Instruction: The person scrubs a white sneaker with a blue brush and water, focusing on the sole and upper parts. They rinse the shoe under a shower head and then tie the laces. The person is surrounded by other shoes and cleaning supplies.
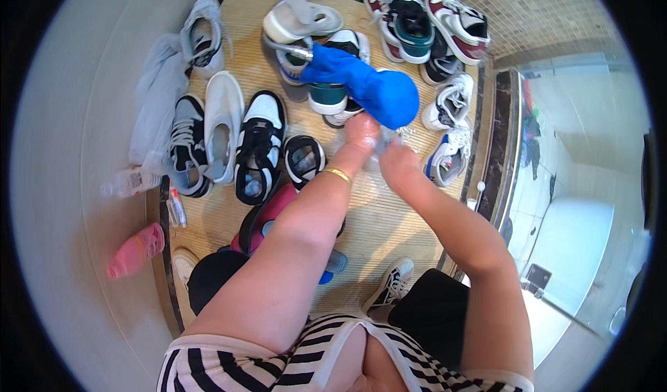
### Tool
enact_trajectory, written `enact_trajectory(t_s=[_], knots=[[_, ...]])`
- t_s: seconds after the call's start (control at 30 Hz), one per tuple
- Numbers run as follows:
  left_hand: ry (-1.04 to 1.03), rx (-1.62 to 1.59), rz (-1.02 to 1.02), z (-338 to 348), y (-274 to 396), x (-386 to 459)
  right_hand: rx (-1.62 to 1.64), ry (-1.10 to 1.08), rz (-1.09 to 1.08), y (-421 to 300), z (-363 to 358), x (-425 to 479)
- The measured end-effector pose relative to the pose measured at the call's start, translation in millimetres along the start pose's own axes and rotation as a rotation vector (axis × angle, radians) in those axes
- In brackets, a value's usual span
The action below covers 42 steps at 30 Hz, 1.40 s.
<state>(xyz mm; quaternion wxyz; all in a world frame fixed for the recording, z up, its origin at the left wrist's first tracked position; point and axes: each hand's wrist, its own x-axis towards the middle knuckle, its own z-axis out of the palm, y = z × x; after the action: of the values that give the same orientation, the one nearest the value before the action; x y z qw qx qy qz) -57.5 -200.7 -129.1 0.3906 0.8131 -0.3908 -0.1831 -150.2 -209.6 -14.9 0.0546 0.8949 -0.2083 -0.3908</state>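
Observation:
My left hand (362, 131) is wet and reaches just below a blue covered shower head (391, 97), which hides part of its fingers. Close by on the right, my right hand (400, 165) has curled fingers. Something clear and glinting lies between the two hands; whether it is water or a transparent object cannot be told. Water drops spatter beside the shower head. Its metal end (297, 52) leads to a hose, and it lies across a green and white shoe (328, 97) and other shoes. A black and white shoe (305, 160) stands left of my left forearm.
On the ribbed floor (375, 225) stand several more shoes, among them a white slip-on (224, 126) and a maroon and white sneaker (461, 24). A pink bottle (138, 251) and a clear bottle (130, 181) are at the left wall. A dark raised edge (500, 147) borders the right.

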Motion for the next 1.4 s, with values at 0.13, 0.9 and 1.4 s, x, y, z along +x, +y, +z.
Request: enact_trajectory(t_s=[0.13,0.9,1.4], knots=[[-0.041,0.018,-0.059,-7.0,14.8,-5.4,0.230,0.191,0.361,-3.4,11.8,1.8],[-0.035,-0.140,-0.119,8.6,22.3,-14.4,0.548,0.261,0.172,7.1,30.7,6.9],[-0.167,-0.881,-0.282,11.2,4.3,-2.7,0.913,0.362,0.203,-4.9,21.4,-5.5]])
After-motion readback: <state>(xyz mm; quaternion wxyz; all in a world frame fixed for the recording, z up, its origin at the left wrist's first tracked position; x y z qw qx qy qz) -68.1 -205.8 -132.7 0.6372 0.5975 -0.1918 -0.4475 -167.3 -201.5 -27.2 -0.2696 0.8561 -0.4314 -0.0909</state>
